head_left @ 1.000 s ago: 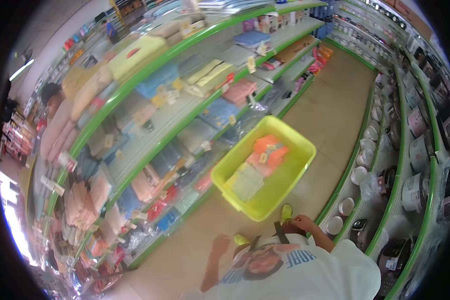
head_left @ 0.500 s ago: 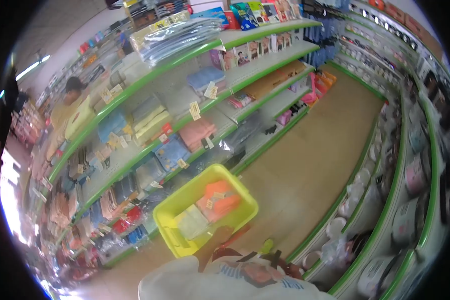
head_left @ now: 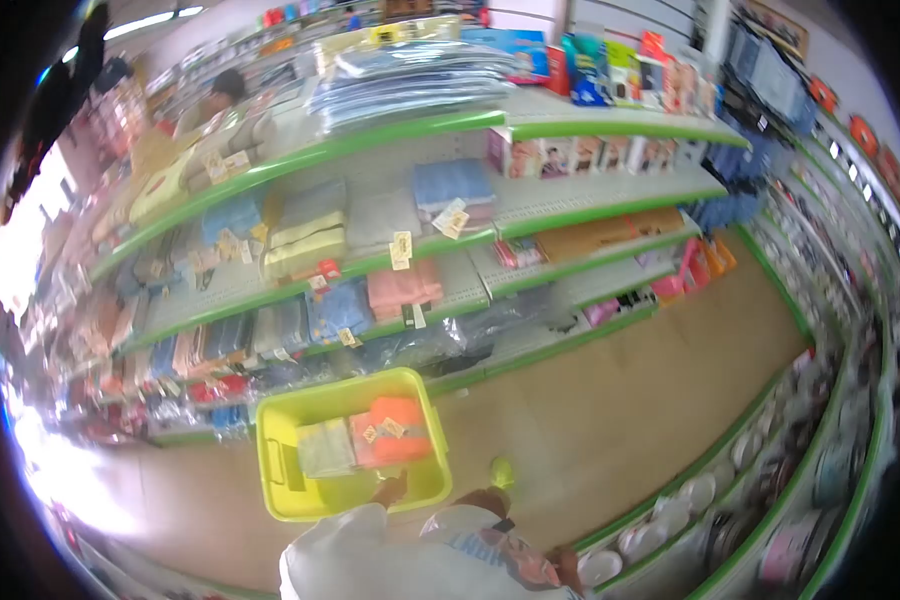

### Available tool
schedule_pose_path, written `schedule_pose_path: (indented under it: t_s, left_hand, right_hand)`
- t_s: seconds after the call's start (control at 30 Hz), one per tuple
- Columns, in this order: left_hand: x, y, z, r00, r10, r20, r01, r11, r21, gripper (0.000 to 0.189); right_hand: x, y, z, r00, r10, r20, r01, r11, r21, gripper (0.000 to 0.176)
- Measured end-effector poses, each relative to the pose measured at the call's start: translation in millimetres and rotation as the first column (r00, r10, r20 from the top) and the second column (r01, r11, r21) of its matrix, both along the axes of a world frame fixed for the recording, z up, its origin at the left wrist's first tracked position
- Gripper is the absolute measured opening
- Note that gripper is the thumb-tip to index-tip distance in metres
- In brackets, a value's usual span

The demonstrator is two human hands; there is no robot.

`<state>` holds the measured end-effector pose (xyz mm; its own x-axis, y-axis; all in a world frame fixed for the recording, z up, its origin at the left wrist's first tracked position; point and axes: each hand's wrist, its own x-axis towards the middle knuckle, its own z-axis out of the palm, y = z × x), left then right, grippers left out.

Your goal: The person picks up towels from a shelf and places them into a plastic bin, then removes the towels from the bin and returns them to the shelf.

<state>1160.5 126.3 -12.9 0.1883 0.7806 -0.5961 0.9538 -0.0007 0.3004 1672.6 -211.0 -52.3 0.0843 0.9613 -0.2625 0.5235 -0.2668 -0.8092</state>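
In the aisle between two runs of shelves, a yellow tub [head_left: 320, 493] lies in front of the long green-edged shelf [head_left: 560, 190]. It holds three folded cloths: a pale one [head_left: 326, 448] on the left, a pink one [head_left: 368, 452] in the middle and an orange one [head_left: 400, 425] on the right. The pink cloth lies against the orange one, and small tags show on them.

The left hand [head_left: 390, 488] is at the near side of the tub, over its rim and just beside the cloths; whether its fingers are spread or closed on the rim, I cannot tell. The right hand [head_left: 565, 565] is low, near a white bowl [head_left: 599, 567] on the right-hand shelf. It is too blurred to tell how its fingers stand or whether it holds anything.

A yellow-green shoe [head_left: 503, 472] is on the floor [head_left: 600, 400], to the right of the tub. Above the tub, the shelf carries a pink towel [head_left: 403, 285], a patterned blue towel [head_left: 338, 308] to its left, and a plain blue towel [head_left: 453, 183] one level higher. Wrapped packs [head_left: 410, 80] are stacked on top. Behind the shelf, at the left, is a person [head_left: 228, 88].
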Motion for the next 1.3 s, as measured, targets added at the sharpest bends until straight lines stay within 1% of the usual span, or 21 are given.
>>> schedule_pose_path:
  t_s: [0.03, 0.1, 0.2, 0.3, 0.4, 0.5, 0.57, 0.63, 0.67, 0.7, 0.73, 0.77, 0.87, 0.93, 1.0, 1.07, 1.1, 1.13, 1.17, 1.23, 1.3]
  left_hand:
    - [17, 2, 2, 0.999, -0.019, 0.038, 0.016, 0.997, 0.081, 0.064]
    - [58, 27, 40, 0.926, 0.349, 0.146, -0.333, 0.935, -0.126, 0.071]
    - [117, 62, 138, 0.629, 0.751, 0.200, -0.665, 0.653, -0.362, 0.082]
    - [143, 72, 162, 0.625, 0.737, 0.256, -0.724, 0.670, -0.162, 0.087]
    - [147, 85, 177, 0.572, 0.792, 0.214, -0.769, 0.608, -0.195, 0.081]
    - [146, 80, 167, 0.526, 0.820, 0.227, -0.804, 0.566, -0.181, 0.071]
    - [158, 74, 183, 0.441, 0.846, 0.300, -0.836, 0.509, -0.205, 0.076]
    - [171, 73, 205, 0.508, 0.825, 0.248, -0.817, 0.553, -0.165, 0.071]
    - [176, 73, 214, 0.543, 0.811, 0.218, -0.803, 0.578, -0.147, 0.069]
    - [187, 73, 211, 0.464, 0.865, 0.192, -0.859, 0.492, -0.143, 0.069]
    - [197, 74, 202, 0.379, 0.909, 0.170, -0.904, 0.403, -0.140, 0.069]
    - [204, 75, 193, 0.296, 0.944, 0.147, -0.939, 0.316, -0.134, 0.069]
    - [222, 75, 161, 0.280, 0.960, -0.022, -0.959, 0.280, 0.038, 0.074]
    - [213, 88, 173, 0.267, 0.961, -0.070, -0.963, 0.268, 0.009, 0.076]
    - [189, 121, 241, 0.119, 0.979, 0.163, -0.993, 0.114, 0.039, 0.070]
    - [124, 145, 221, 0.426, 0.892, 0.153, -0.793, 0.287, 0.538, 0.064]
    - [108, 176, 281, 0.204, 0.897, 0.393, -0.920, 0.038, 0.391, 0.058]
    - [93, 201, 323, 0.197, 0.824, 0.531, -0.907, -0.052, 0.417, 0.053]
    - [52, 223, 318, 0.322, 0.806, 0.497, -0.802, -0.046, 0.596, 0.047]
    - [-9, 274, 367, 0.450, 0.709, 0.543, -0.708, -0.087, 0.701, 0.044]
    - [-63, 319, 409, 0.489, 0.651, 0.581, -0.703, -0.101, 0.704, 0.048]
  right_hand:
    - [28, 18, 2, 0.955, 0.182, 0.234, -0.175, 0.983, -0.052, 0.021]
    - [48, 79, 36, 0.987, 0.109, 0.115, -0.072, 0.954, -0.290, 0.021]
    - [85, 170, 70, 1.000, -0.026, -0.007, 0.020, 0.895, -0.446, 0.022]
    - [116, 263, 92, 0.996, -0.056, -0.075, 0.012, 0.869, -0.494, 0.022]
    - [140, 355, 108, 0.995, 0.035, -0.092, -0.077, 0.861, -0.503, 0.023]
    - [171, 435, 116, 0.955, 0.292, -0.047, -0.279, 0.838, -0.469, 0.023]
    - [201, 485, 116, 0.798, 0.601, 0.050, -0.544, 0.753, -0.371, 0.024]
    - [224, 541, 107, 0.718, 0.693, 0.070, -0.642, 0.698, -0.318, 0.024]
    - [228, 570, 102, 0.760, 0.650, -0.002, -0.615, 0.719, -0.323, 0.024]
    - [205, 608, 97, 0.910, 0.393, -0.132, -0.411, 0.814, -0.409, 0.024]
    - [181, 646, 93, 0.972, 0.067, -0.227, -0.171, 0.862, -0.478, 0.025]
    - [163, 686, 79, 0.936, 0.047, -0.349, -0.217, 0.857, -0.468, 0.013]
    - [67, 773, 133, 0.906, 0.246, -0.345, -0.389, 0.806, -0.447, 0.012]
    - [5, 815, 164, 0.845, 0.356, -0.399, -0.510, 0.762, -0.399, 0.012]
    - [-55, 830, 248, 0.750, 0.493, -0.440, -0.641, 0.705, -0.303, 0.016]
    - [-107, 838, 310, 0.650, 0.540, -0.535, -0.723, 0.657, -0.216, 0.019]
    - [-126, 839, 333, 0.575, 0.566, -0.591, -0.771, 0.616, -0.160, 0.020]
    - [-145, 837, 359, 0.508, 0.607, -0.611, -0.814, 0.571, -0.109, 0.021]
    - [-160, 834, 384, 0.442, 0.640, -0.629, -0.848, 0.526, -0.062, 0.021]
    - [-183, 829, 407, 0.357, 0.676, -0.644, -0.888, 0.460, -0.010, 0.022]
    - [-208, 824, 416, 0.329, 0.682, -0.653, -0.904, 0.427, -0.010, 0.022]
